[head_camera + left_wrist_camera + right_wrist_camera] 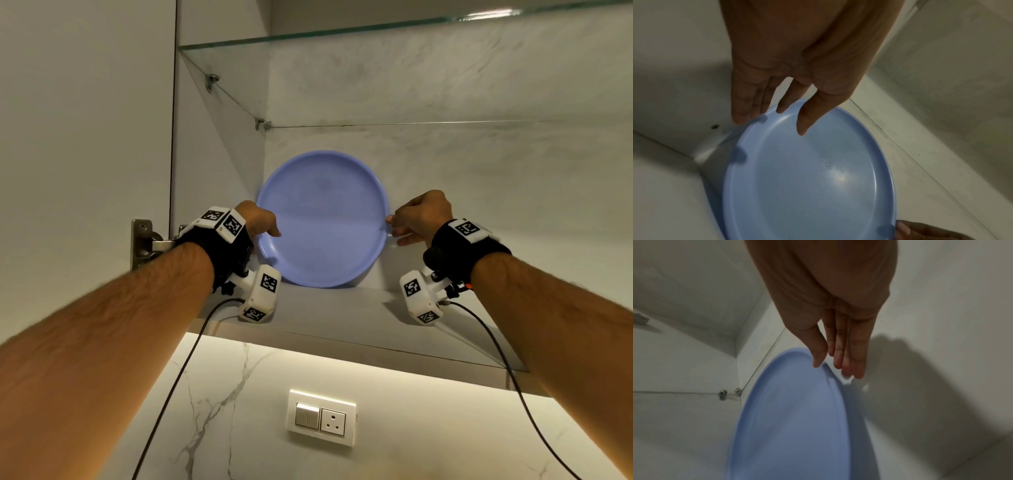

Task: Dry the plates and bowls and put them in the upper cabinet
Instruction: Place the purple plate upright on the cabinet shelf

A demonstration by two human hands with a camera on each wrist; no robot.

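A round blue plate (323, 219) stands on edge on the cabinet's bottom shelf (342, 308), leaning against the back wall near the left corner. My left hand (262, 222) holds its left rim, thumb over the front face and fingers behind. My right hand (407, 222) pinches the right rim the same way. The left wrist view looks down the left hand (777, 123) onto the plate (807, 178), whose face shows a few tiny specks. In the right wrist view the thumb of my right hand (833, 368) rests on the plate (793, 418) rim, fingers behind.
A glass shelf (376, 34) spans the cabinet above the plate. The open door (85, 137) and its metal hinge (144, 243) are at the left. The shelf stretches bare to the right. A wall switch and socket (322, 418) sit below the cabinet.
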